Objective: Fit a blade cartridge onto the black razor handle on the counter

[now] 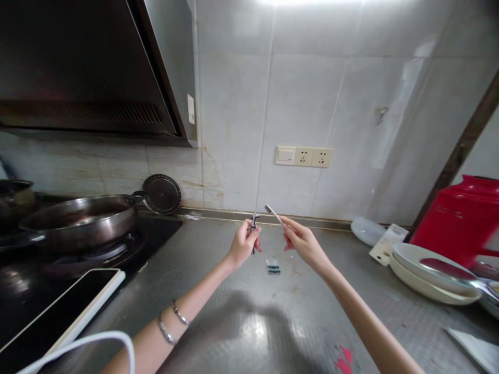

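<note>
My left hand (242, 244) is closed round a small dark tool with a metallic head (254, 217), held upright above the counter. To its right, my right hand (302, 240) pinches the handle of a slim brush (274, 213), whose dark bristled end points up and left toward the tool. The brush head and the tool are close but apart. Below and between the hands, a small clear packet (273, 266) with dark and teal pieces lies on the steel counter (234, 322).
At left, a steel pan (83, 221) sits on the black stove, with a phone (66, 311) and white cable in front. Against the wall leans a round dark disc (162, 194). Stacked plates (432, 275) and a red container (460, 223) stand at right.
</note>
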`<state>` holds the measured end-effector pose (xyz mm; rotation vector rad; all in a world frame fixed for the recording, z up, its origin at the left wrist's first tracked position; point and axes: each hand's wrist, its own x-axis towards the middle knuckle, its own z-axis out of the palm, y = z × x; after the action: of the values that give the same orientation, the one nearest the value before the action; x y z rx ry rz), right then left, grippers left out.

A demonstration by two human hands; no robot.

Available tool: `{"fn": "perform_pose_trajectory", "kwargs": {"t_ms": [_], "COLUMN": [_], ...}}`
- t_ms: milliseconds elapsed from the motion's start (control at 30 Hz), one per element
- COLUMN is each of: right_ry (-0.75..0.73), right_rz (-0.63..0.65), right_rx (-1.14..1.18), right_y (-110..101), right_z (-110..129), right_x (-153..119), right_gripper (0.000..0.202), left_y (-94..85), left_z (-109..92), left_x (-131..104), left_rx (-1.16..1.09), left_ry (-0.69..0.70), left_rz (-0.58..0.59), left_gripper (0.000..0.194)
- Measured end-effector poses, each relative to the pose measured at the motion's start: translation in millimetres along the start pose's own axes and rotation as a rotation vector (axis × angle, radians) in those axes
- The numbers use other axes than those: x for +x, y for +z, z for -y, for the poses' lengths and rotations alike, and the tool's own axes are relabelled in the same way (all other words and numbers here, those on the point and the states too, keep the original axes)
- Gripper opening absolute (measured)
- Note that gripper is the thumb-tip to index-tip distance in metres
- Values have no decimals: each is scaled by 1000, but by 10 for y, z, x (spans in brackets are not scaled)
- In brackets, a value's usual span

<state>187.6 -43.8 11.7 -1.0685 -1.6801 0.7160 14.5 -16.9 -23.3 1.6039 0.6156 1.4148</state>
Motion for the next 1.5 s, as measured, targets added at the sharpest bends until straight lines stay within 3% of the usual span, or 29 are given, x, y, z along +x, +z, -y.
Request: {"fn": "perform_pose_trajectory", "kwargs": {"t_ms": [167,333,533,767,900,1067,1233,1300,1433,1500], "right_ry": [121,166,58,125,35,-24,-174,-245,-333,-362], "right_rz": [112,186,95,192,82,170,-76,-113,-41,-65], "right_rx": [65,-2,-85,-90,-172,-227,-372,-389,-362,-386], "right_y": [39,-127,-129,-184,-168,-161,-89,-29,49,58], "right_z": [209,296,273,310,280,329,292,252,205,179], "right_x": [-107,-128,-110,-130,-116,-145,-161,-157,-153,-151], "right_gripper": [54,51,48,49,46,43,40,40,38,37], "left_y": [15,-29,-16,-12,7,-5,28,51,57,50], "left_z": [50,67,64,75,66,36,-12,-43,-107,-131], "left_x": [1,34,26,19,14,31,15,5,5,9], "left_rx": [14,-30,45,103,116,83,-17,-72,-187,-224], "left_ry": [-15,-49,-60,-44,-57,-59,-109,-141,-187,-209], "left_rz": [8,23,42,26,37,-15,38,44,28,25], "left_gripper": [26,28,27,24,23,25,26,28,32,34]}}
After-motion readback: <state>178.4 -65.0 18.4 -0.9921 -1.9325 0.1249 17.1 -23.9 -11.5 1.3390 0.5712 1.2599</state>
